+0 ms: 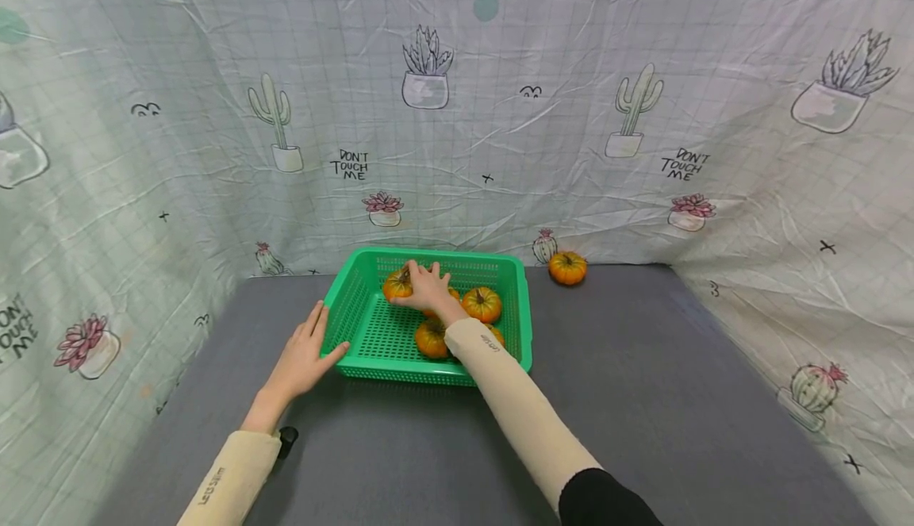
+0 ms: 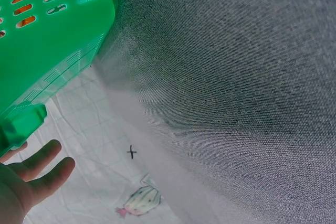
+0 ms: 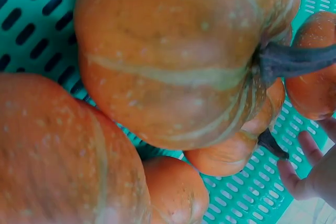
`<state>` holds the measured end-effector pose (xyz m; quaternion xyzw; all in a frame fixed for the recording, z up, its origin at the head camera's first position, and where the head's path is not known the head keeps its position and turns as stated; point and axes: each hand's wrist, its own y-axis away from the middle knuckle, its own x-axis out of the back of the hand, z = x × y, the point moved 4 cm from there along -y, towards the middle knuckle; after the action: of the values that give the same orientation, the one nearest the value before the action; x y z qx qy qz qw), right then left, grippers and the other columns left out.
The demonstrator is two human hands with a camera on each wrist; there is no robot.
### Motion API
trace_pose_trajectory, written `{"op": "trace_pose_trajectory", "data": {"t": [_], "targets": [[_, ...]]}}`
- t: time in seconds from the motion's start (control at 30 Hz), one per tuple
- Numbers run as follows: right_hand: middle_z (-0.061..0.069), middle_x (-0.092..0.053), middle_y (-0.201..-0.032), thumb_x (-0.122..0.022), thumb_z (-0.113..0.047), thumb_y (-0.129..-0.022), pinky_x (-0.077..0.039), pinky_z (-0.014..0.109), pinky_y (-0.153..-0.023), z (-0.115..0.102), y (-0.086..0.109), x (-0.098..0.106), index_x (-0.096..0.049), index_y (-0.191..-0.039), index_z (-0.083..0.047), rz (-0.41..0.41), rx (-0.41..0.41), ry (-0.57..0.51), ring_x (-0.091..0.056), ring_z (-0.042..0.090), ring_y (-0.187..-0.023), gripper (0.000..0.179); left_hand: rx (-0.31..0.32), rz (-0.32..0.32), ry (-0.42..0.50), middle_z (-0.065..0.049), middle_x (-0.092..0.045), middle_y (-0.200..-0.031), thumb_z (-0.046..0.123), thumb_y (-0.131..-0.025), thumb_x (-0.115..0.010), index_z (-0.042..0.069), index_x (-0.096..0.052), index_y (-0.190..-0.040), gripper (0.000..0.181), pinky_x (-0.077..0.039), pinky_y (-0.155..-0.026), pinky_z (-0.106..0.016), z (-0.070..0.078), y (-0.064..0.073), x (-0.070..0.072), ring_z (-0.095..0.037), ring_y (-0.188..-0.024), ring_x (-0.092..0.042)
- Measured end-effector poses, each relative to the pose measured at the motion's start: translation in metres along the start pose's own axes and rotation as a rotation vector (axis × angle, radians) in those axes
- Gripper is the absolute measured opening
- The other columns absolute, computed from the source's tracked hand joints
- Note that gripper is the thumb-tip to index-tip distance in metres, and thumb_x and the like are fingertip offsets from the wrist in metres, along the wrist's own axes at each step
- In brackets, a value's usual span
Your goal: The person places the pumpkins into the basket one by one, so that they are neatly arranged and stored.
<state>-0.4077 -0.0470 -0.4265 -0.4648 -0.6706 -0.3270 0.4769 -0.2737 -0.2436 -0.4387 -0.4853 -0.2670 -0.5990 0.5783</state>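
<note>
A green plastic basket [image 1: 400,372] with slotted walls holds several small orange pumpkins. My right hand [image 1: 428,292] reaches inside it, fingers spread, beside the pumpkin [image 1: 397,285] at the back left. Thumb and index finger lie at that pumpkin's right side; the other fingers [image 3: 310,148] stretch away from it. More pumpkins sit to the right, one [image 1: 481,305] near the right wall and another [image 1: 432,339] near the front, partly under my forearm. At the basket's left rim is my left hand [image 1: 303,355], thumb and fingers extended, its fingertips right by the wall.
A single pumpkin [image 1: 568,268] sits outside, behind and right of the basket, close to the backdrop [image 1: 485,129]. This printed cloth hangs along the back and both sides of the dark grey table [image 1: 643,399].
</note>
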Motion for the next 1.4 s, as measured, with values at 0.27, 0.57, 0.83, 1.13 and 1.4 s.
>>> {"op": "trace_pose_trajectory", "data": {"t": [0.27,0.57,0.83,1.13,1.4], "targets": [[0.004,-0.042,-0.136,-0.056,-0.066,-0.07,-0.019,0.058,-0.102,0.002,-0.013,-0.011,-0.028,-0.134,-0.024,-0.036,-0.009,-0.03,-0.019,0.034,-0.131,0.081,-0.001,-0.006,-0.002,-0.024,-0.008,-0.148,0.04,-0.089,-0.049,-0.005,-0.011,-0.142,0.079,-0.024,-0.097,-0.063,0.0,0.001,0.001,-0.049,-0.126,-0.023],[0.003,-0.04,-0.138,-0.059,-0.058,-0.074,-0.019,0.06,-0.102,-0.007,0.0,-0.002,-0.027,-0.133,-0.023,-0.036,0.013,0.052,-0.022,0.033,-0.13,0.075,-0.008,-0.006,-0.007,-0.025,-0.009,-0.148,0.041,-0.089,-0.049,-0.006,-0.011,-0.141,0.079,-0.024,-0.097,-0.063,0.0,-0.001,0.001,-0.048,-0.126,-0.024],[0.001,-0.044,-0.132,-0.065,-0.05,-0.074,-0.027,0.053,-0.095,-0.007,0.0,-0.002,-0.03,-0.13,-0.027,-0.019,0.032,0.106,-0.031,0.028,-0.118,0.07,-0.008,-0.006,-0.001,-0.025,-0.01,-0.147,0.042,-0.089,-0.048,-0.006,-0.012,-0.141,0.08,-0.024,-0.097,-0.063,0.0,-0.001,0.001,-0.048,-0.126,-0.024],[0.001,-0.044,-0.133,-0.066,-0.038,-0.079,-0.026,0.052,-0.096,-0.008,0.001,0.0,-0.03,-0.132,-0.028,-0.026,0.02,0.073,-0.03,0.028,-0.118,0.065,-0.006,-0.005,-0.003,-0.025,-0.01,-0.147,0.04,-0.089,-0.049,-0.006,-0.012,-0.141,0.079,-0.025,-0.096,-0.063,0.0,-0.001,0.001,-0.048,-0.126,-0.024],[0.0,-0.047,-0.128,-0.063,-0.039,-0.08,-0.027,0.048,-0.092,-0.011,0.002,0.008,-0.033,-0.131,-0.025,-0.004,0.056,0.077,-0.032,0.027,-0.115,0.06,0.003,-0.015,0.001,-0.025,-0.009,-0.147,0.042,-0.089,-0.048,-0.005,-0.011,-0.142,0.079,-0.024,-0.097,-0.063,0.001,-0.002,0.002,-0.048,-0.126,-0.023]]}}
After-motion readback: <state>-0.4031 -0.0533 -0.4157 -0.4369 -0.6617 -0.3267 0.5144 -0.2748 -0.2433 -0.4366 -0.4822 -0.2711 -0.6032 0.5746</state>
